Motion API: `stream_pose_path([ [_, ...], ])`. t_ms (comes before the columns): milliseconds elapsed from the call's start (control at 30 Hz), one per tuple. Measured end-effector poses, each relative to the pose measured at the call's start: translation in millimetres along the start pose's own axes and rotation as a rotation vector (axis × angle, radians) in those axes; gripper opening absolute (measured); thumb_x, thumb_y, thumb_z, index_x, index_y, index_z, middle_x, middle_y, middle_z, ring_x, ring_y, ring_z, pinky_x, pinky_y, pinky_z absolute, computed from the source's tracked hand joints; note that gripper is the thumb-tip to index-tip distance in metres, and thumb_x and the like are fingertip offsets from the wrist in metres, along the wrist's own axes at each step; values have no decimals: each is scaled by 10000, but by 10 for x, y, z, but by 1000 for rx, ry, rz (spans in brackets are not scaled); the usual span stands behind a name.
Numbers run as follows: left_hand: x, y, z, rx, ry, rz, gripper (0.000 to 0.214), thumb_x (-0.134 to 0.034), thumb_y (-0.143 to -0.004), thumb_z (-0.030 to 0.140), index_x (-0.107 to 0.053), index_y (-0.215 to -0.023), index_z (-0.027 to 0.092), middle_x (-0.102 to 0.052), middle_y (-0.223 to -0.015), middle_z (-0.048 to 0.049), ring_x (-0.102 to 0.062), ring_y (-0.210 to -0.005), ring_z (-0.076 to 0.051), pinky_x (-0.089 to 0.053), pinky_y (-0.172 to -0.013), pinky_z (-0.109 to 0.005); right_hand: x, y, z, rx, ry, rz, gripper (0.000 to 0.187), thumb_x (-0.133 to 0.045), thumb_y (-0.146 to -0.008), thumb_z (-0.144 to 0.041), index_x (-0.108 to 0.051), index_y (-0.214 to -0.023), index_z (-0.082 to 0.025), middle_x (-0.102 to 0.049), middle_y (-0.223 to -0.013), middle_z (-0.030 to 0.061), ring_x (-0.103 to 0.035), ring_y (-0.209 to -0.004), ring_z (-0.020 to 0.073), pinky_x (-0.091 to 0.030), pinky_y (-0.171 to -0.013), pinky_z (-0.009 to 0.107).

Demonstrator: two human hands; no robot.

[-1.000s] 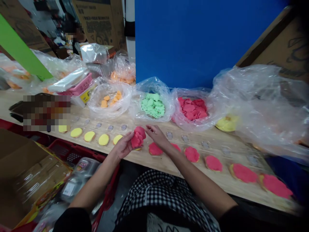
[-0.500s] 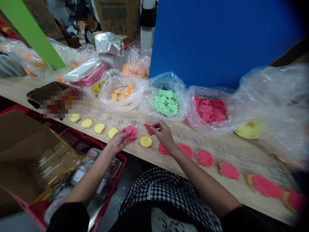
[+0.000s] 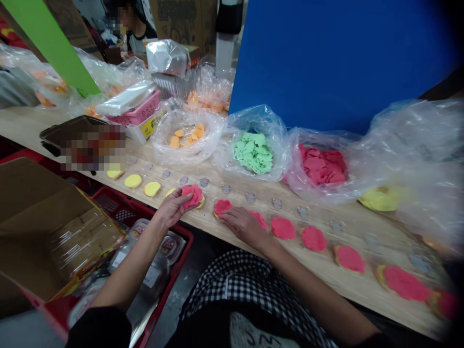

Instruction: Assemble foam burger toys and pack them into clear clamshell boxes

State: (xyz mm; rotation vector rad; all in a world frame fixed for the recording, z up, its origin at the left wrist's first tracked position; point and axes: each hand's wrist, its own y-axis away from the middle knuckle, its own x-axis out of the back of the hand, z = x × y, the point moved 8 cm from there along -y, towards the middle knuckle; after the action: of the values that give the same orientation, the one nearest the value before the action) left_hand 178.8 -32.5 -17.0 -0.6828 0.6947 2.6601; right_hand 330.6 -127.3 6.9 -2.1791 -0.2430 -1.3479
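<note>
Red scalloped pieces, hand-held stack [image 3: 192, 194]: one small lot, raised above the front of the worktop [image 3: 21, 121], pinched in the fingers of the left hand [image 3: 173, 209]; a yellow disc shows partly behind it, contact between the two not tellable.

Red scalloped piece, single [image 3: 221, 207]: lying on a yellow disc, at the fingertips of the right hand [image 3: 243, 224]; those fingers are bent and close together at its near edge, whether gripping it or merely resting there cannot be told.

Yellow discs, uncovered [image 3: 133, 181]: a row along the front edge, left of the stack.

Red-topped discs [image 3: 314, 239]: the same row continued to the right, pieces laid flat.

Small grey items [image 3: 250, 197]: a line behind the discs, details too small to read.

Clear plastic bags, opened, behind: one with orange pieces [image 3: 197, 133], one with green pieces [image 3: 253, 152], one with loose red pieces [image 3: 322, 164].

Dark tray [image 3: 58, 133]: far left, contents blurred.

Red crate [image 3: 184, 251]: below the worktop, holding clear packs [image 3: 168, 247]
</note>
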Motion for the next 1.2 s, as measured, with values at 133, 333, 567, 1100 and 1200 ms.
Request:
stream_pose_path([
  [133, -17, 0, 27, -6, -18, 5, 308, -664, -623, 42, -542, -897, 113, -626, -909, -74, -632, -776, -175, -537, -719, -328, 44, 26, -1, -59, -54, 4, 229, -381, -877, -235, -583, -965, -172, -653, -849, 75, -573, -782, 171, -423, -711, 303],
  [333, -49, -37, 40, -25, -66, 11, 412, -723, -549, 49, -545, -912, 125, -626, -878, -49, -632, -752, -169, -537, -687, -309, 249, -213, 183, -278, -260, 222, 184, -454, -839, -279, -600, -926, -209, -655, -858, 49, -581, -779, 168, -393, -801, 355],
  [567, -137, -56, 71, -10, -144, -15, 418, -746, -529, 87, -550, -896, 132, -622, -842, -26, -622, -694, -133, -536, -637, -267, -183, -846, 376, -592, -1037, 130, 218, -604, -663, -311, -576, -816, -159, -603, -733, 14, -552, -664, 134, -443, -654, 283],
  [1100, 569, 49, 622, -56, -153, 104, 315, -600, -680, 31, -529, -974, 119, -611, -921, -70, -623, -768, -147, -532, -696, -288, -258, -1073, -203, 90, 72, 36, 208, -366, -876, -169, -573, -855, -165, -612, -978, 77, -499, -865, 185, -325, -731, 340],
  [1200, 648, 55, 664, -86, -197, 117, 379, -643, -644, 47, -526, -994, 132, -604, -902, -52, -618, -762, -137, -530, -686, -276, -404, -955, -348, 210, 182, -64, 208, -353, -883, -167, -560, -903, -171, -596, -1063, 71, -483, -924, 193, -305, -707, 345],
])
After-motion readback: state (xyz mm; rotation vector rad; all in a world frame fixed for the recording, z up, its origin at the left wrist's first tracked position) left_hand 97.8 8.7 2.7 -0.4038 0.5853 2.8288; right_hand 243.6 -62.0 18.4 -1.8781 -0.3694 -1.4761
